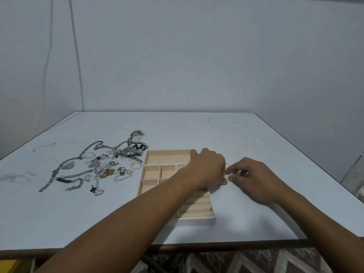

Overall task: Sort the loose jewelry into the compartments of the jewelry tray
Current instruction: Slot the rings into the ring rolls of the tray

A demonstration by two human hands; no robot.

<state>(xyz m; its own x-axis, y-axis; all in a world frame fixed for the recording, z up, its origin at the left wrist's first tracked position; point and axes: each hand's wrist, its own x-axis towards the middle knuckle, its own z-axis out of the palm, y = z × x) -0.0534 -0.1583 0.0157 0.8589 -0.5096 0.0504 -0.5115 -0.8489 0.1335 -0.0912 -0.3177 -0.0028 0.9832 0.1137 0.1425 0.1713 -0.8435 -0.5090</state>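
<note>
Jewelry tray, pale-lined, mid-table, visible compartments seemingly unfilled. Left hand and right hand at the tray's right rim, fingertips of both pinched on one thin wire piece, possibly a hoop, too small to tell. Step judged: first items being placed, loose jewelry heaped left of the tray, unsorted; next calls for lowering into a small compartment and gentle release
</note>
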